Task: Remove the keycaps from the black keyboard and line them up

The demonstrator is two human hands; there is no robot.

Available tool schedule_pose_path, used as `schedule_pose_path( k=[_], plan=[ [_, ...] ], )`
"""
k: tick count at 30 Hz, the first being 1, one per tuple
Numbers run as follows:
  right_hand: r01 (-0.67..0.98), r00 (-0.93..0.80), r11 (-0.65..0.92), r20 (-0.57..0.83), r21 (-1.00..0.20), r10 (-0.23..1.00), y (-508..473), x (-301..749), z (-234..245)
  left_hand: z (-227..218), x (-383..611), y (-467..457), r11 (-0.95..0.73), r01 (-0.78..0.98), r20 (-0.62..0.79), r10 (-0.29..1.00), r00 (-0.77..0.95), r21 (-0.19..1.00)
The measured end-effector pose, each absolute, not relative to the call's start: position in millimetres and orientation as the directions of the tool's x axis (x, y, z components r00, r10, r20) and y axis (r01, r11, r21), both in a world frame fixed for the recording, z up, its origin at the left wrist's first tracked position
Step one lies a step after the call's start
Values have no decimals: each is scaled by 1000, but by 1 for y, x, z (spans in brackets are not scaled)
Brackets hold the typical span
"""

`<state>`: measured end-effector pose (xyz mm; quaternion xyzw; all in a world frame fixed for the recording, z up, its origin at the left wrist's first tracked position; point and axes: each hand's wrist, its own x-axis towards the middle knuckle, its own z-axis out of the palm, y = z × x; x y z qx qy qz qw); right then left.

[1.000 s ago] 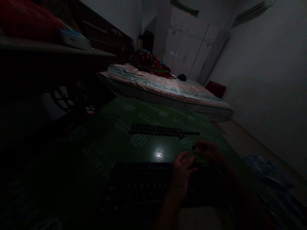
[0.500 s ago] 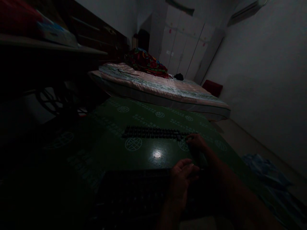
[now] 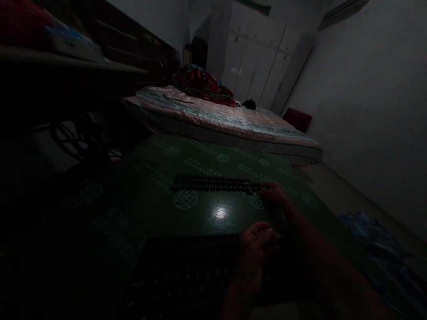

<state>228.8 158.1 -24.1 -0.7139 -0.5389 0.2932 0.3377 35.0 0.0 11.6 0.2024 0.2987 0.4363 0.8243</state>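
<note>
The room is very dark. My right hand (image 3: 274, 196) reaches forward over a green patterned mat (image 3: 200, 209) to the right end of a row of small dark pieces (image 3: 213, 183) laid out on it. Its fingertips are drawn together at that end, and what they hold is too dark to make out. My left hand (image 3: 255, 249) rests with curled fingers on the right side of a black keyboard (image 3: 187, 271) lying on the mat close to me.
A mattress (image 3: 227, 122) with striped bedding and a colourful bundle (image 3: 202, 84) lies beyond the mat. A dark table with a wheel-like frame (image 3: 71, 138) stands at left. White wardrobe doors (image 3: 253, 66) are at the back, blue cloth (image 3: 373, 231) on the floor at right.
My right hand has moved forward from beside the keyboard to the right end of the row of pieces. My left hand stayed on the keyboard, its fingers curling in.
</note>
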Motion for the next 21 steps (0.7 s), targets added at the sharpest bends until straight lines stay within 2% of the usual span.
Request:
schedule_pose_path(
  k=[21],
  plan=[
    [581,314,-218,-31,-784,949,155,226,-26,12,36,0,532,-593,-323,844,428,604]
  ],
)
